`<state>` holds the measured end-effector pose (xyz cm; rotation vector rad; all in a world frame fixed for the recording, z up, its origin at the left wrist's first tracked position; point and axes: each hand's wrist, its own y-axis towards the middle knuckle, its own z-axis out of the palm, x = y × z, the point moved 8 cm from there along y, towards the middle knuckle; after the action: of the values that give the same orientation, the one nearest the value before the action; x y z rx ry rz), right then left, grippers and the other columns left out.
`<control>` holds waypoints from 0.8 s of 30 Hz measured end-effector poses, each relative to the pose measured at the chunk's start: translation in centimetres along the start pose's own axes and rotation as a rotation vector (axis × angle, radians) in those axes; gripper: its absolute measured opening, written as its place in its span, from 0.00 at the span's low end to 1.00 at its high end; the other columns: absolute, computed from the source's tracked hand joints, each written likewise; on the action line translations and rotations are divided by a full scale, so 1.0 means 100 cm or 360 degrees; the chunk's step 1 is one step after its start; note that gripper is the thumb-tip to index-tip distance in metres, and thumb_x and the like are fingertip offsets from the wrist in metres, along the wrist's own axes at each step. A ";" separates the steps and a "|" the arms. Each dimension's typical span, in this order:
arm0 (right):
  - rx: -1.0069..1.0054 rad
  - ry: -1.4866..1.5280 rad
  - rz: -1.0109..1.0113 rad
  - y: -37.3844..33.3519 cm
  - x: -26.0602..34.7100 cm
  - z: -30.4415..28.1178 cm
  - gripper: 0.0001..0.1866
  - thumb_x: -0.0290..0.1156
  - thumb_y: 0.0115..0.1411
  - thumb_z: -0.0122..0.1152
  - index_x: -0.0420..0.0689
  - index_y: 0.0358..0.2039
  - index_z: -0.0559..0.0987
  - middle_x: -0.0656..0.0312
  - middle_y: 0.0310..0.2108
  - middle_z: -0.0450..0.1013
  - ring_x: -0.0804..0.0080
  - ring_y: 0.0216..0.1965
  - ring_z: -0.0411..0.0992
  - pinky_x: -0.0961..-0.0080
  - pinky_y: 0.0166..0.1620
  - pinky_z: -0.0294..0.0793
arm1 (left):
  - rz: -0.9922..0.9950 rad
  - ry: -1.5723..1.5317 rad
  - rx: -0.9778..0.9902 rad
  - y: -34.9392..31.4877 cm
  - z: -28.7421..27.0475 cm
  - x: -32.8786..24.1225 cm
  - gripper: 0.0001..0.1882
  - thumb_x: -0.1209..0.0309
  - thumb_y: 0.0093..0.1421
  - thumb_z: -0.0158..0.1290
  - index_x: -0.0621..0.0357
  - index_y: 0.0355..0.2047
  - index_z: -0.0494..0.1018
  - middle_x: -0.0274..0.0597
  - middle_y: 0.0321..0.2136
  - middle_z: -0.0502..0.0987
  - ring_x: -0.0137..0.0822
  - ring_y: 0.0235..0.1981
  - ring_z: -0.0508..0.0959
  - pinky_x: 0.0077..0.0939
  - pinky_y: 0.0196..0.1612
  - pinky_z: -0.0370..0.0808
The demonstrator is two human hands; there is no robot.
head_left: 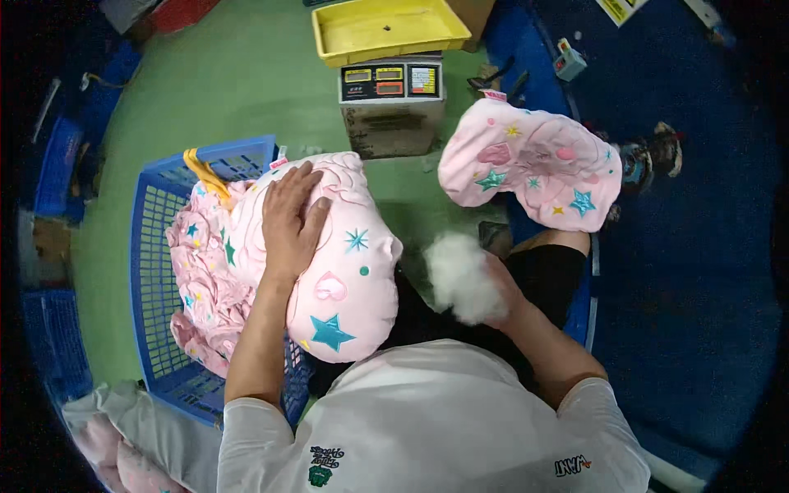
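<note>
Nearest: the person's white shirt, dark shorts just beyond it. Near left, a grey cloth with pink plush beside it.

Middle ground: stuffed pink cushion, embroidered with stars and a heart, lies left of centre against the right side of a blue basket; its near end is by the shirt. Left hand rests on its far-left part, palm down, fingers spread with thumb apart; nothing clenched.

Right hand grasps a loose tuft of white stuffing over the shorts. Fingertips buried in the fluff; exact grip not discernible.

Key relation: cushion lies to the left of the right-hand fingers, roughly level with them, with a dark gap between; tuft and cushion apart. Cushion's long axis runs mainly near to far, near end leaning slightly right. Left hand is the nearer one, already touching. No opening in the cushion visible from here.

Inside basket: crumpled pink covers. Farther right, beyond the right hand: a second pink cover, slack, dented mid-length. Farthest, about centre: a weighing scale carrying a yellow tray.
</note>
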<state>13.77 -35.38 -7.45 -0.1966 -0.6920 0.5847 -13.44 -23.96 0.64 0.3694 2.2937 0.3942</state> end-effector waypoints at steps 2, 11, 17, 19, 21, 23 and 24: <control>-0.0176 -0.0270 -0.0106 -0.023 0.023 -0.015 0.26 0.30 0.62 0.61 0.37 0.59 0.70 0.57 0.44 0.77 0.72 0.36 0.77 0.76 0.38 0.77 | 0.0028 0.0128 0.0041 0.003 0.004 -0.008 0.20 0.66 0.61 0.56 0.59 0.52 0.78 0.47 0.57 0.77 0.50 0.61 0.72 0.45 0.68 0.59; -0.0752 -0.1240 0.0655 -0.311 0.026 -0.137 0.25 0.27 0.57 0.64 0.52 0.58 0.77 0.59 0.49 0.78 0.68 0.41 0.78 0.70 0.44 0.80 | -0.0261 -0.0230 0.0232 0.005 0.016 -0.001 0.19 0.71 0.68 0.50 0.64 0.58 0.73 0.50 0.60 0.73 0.47 0.63 0.70 0.39 0.65 0.67; -0.1308 -0.2323 0.1197 -0.401 0.013 -0.103 0.23 0.38 0.61 0.65 0.50 0.57 0.78 0.58 0.49 0.78 0.63 0.54 0.72 0.62 0.61 0.68 | 0.0054 0.0087 0.0135 -0.001 0.012 -0.007 0.20 0.71 0.64 0.53 0.60 0.56 0.76 0.47 0.60 0.74 0.49 0.63 0.70 0.41 0.68 0.61; -0.1016 -0.2805 0.1326 -0.341 0.024 -0.092 0.17 0.35 0.62 0.62 0.48 0.51 0.79 0.57 0.43 0.79 0.61 0.44 0.74 0.63 0.52 0.73 | 0.0107 0.0312 0.0117 -0.006 0.019 -0.010 0.22 0.67 0.64 0.53 0.58 0.58 0.74 0.46 0.61 0.73 0.51 0.66 0.67 0.46 0.71 0.56; -0.0755 -0.3276 0.1360 -0.261 0.032 -0.068 0.11 0.33 0.64 0.60 0.46 0.45 0.81 0.56 0.36 0.80 0.59 0.34 0.77 0.64 0.42 0.78 | 0.0214 0.0436 0.0098 -0.007 0.029 -0.018 0.26 0.63 0.65 0.51 0.59 0.62 0.69 0.50 0.64 0.70 0.53 0.67 0.65 0.51 0.72 0.52; -0.0970 -0.2788 0.0079 -0.168 0.078 -0.007 0.08 0.32 0.68 0.56 0.43 0.41 0.79 0.61 0.30 0.77 0.66 0.30 0.76 0.69 0.36 0.74 | 0.0058 0.0132 0.0019 0.003 0.034 -0.017 0.30 0.61 0.67 0.49 0.63 0.66 0.64 0.57 0.67 0.64 0.54 0.68 0.63 0.51 0.72 0.50; -0.0749 -0.2249 -0.0346 -0.113 0.084 0.023 0.13 0.35 0.70 0.54 0.41 0.49 0.77 0.58 0.40 0.77 0.66 0.40 0.76 0.69 0.45 0.74 | -0.0055 -0.0199 -0.0057 0.008 0.031 -0.014 0.32 0.60 0.71 0.45 0.66 0.69 0.57 0.61 0.68 0.60 0.52 0.69 0.61 0.49 0.72 0.52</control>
<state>22.46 -40.01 2.90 -0.1148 -2.1977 0.2648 -10.07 -23.27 -0.19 0.3267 2.1658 0.3838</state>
